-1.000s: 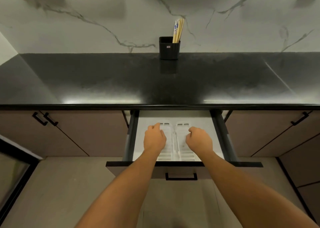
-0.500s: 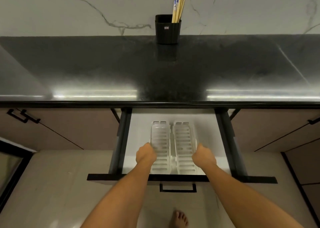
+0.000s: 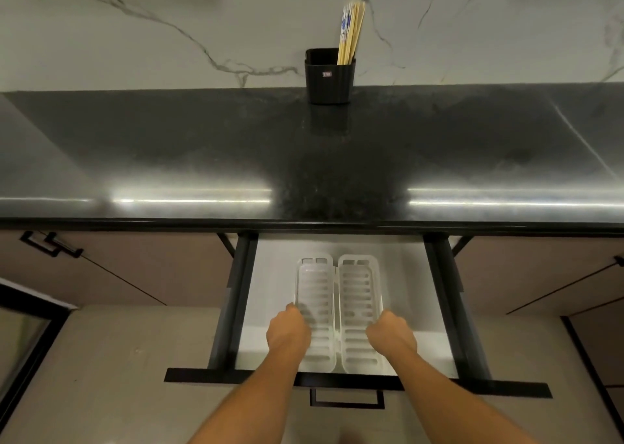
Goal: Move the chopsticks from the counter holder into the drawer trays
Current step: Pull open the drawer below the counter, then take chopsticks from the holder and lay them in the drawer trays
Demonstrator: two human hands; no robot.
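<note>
Several wooden chopsticks [image 3: 351, 32] stand upright in a black holder [image 3: 329, 77] at the back of the black counter, against the marble wall. Below the counter a drawer [image 3: 439, 308] is pulled out. Two clear slotted trays lie side by side in it: the left tray [image 3: 315, 285] and the right tray [image 3: 359, 285]. My left hand [image 3: 288, 330] grips the outer edge of the left tray, fingers curled. My right hand [image 3: 391, 334] grips the outer edge of the right tray the same way.
The black counter [image 3: 304, 167] runs the full width, with its front edge overhanging the back of the drawer. A black handle [image 3: 347, 399] is on the drawer front. Closed cabinet doors flank the drawer on both sides. Pale floor lies below.
Both hands have slid toward me along the trays' outer edges, and the trays now lie closer to the drawer front. The view has moved in and tilted down.
</note>
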